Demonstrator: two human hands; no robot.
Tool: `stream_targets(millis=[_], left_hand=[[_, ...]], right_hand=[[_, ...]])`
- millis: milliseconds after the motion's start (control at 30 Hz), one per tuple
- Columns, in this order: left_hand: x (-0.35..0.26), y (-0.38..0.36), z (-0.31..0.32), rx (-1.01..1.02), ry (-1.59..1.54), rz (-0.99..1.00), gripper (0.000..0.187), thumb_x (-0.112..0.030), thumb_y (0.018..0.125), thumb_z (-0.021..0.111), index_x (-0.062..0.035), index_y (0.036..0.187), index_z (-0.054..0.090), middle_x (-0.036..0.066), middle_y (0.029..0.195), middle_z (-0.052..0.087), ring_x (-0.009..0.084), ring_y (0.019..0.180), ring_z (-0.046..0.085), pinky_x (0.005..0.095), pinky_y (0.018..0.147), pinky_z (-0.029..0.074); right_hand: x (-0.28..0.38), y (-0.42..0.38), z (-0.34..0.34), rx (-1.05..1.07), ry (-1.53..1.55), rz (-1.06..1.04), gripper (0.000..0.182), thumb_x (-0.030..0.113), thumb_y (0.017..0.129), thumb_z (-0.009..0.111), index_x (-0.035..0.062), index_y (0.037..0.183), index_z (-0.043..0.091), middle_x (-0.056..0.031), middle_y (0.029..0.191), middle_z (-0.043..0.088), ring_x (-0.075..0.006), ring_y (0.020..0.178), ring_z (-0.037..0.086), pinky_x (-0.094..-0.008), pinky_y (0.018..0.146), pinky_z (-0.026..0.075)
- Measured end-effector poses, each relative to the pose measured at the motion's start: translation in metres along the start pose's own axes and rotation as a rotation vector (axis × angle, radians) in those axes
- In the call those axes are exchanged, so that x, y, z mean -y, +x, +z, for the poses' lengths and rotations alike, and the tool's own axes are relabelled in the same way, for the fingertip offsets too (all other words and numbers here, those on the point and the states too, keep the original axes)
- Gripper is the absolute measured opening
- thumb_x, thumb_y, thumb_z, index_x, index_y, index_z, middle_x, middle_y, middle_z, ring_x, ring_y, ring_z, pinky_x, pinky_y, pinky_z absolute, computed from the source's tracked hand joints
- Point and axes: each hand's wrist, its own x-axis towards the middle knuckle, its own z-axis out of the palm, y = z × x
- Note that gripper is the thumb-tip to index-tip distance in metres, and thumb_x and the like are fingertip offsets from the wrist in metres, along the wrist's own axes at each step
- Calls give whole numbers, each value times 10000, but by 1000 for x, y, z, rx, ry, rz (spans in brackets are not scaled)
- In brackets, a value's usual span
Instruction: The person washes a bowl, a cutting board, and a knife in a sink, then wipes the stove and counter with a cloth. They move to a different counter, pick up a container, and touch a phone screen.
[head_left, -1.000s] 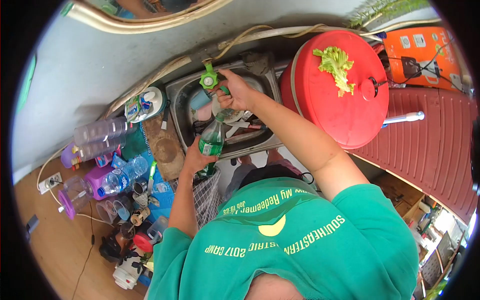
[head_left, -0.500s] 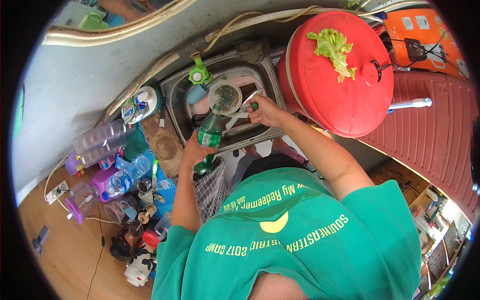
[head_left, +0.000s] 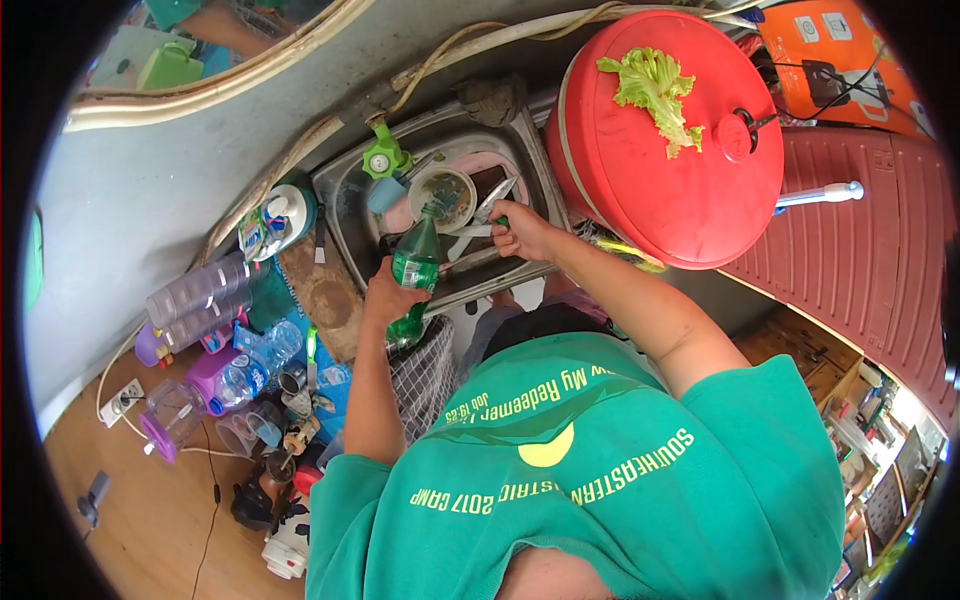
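My left hand (head_left: 392, 296) is wrapped round a green plastic soda bottle (head_left: 416, 262) at the sink's near edge. The bottle leans, its neck close to a round bowl (head_left: 445, 198) with murky contents in the sink. My right hand (head_left: 525, 234) is closed over the sink, pinching a small green piece that looks like a bottle cap; the fingers partly cover it. Just beyond those fingers a shiny metal blade (head_left: 507, 188) shows among the dishes. A blue cup (head_left: 385, 195) lies left of the bowl, inside the metal sink (head_left: 340, 200).
A green-handled tap (head_left: 382, 160) stands at the sink's back left. A red lidded drum (head_left: 640, 190) with a lettuce leaf (head_left: 652, 90) on top is at the right. A wooden board (head_left: 318, 298), plastic bottles (head_left: 240, 378) and cups crowd the left.
The view has shifted slightly. My left hand still grips the bottle in nearly the same place. The fingers of my right hand have turned a little, covering more of the green piece.
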Motion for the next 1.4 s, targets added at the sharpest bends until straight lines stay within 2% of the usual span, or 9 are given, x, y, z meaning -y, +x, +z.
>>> stream_targets(millis=[167,333,467,667,733,933,1067,1233,1400], left_hand=[[4,8,1,11,19,-25,760,-207,528,885,-15,1181,549,152,993,707,278,919,688,385,840,534],[1,11,-1,13,21,-2,739,-205,530,883,-12,1162,553,150,984,706,276,909,687,384,833,536],[0,14,-3,28,43,-11,736,-241,529,879,-23,1147,546,191,984,708,328,932,692,401,832,538],[-5,16,-7,44,46,-2,708,-239,530,879,-9,1113,550,185,975,708,322,924,694,401,828,538],[-6,16,-9,37,56,15,692,-233,533,880,-12,1101,552,184,964,709,320,916,696,405,820,538],[-7,18,-11,32,30,26,681,-218,538,879,-17,1100,552,186,946,709,324,903,697,409,802,538],[-10,15,-15,17,19,60,695,-214,545,874,-18,1123,543,188,959,707,326,905,698,411,802,538],[-11,13,-13,-69,-60,209,745,-211,590,861,-40,1224,508,185,1008,701,318,940,700,398,821,536],[-19,11,-12,-103,-159,296,736,-191,612,862,-53,1238,500,162,1026,699,298,969,695,385,842,532]], right_hand=[[-4,8,-4,17,19,-40,136,189,851,517,106,844,409,16,662,313,-108,528,289,-278,467,278],[-4,6,-4,-35,-113,-61,371,449,1012,465,84,946,480,17,668,334,-120,530,338,-318,485,355],[0,1,3,-98,-203,-65,417,496,1038,403,89,968,459,35,643,291,-99,516,260,-277,488,274],[3,12,10,-200,-466,-194,399,466,1038,413,78,1004,500,26,705,340,-80,511,308,-258,447,299],[4,22,9,-213,-581,-234,366,426,1021,479,72,1104,516,2,767,429,-92,543,409,-264,450,374],[6,40,9,-213,-862,-310,302,294,966,619,61,1152,572,-47,907,577,-123,663,558,-283,534,501],[-1,59,5,-294,-918,-494,395,282,899,696,21,1187,626,-104,806,664,-161,705,631,-309,611,495],[5,44,31,-43,-661,-705,352,152,842,767,19,1154,673,-80,892,713,-130,765,654,-287,663,515],[17,27,60,65,-723,-737,365,109,841,763,17,1180,664,-69,916,709,-125,793,651,-282,700,521]])
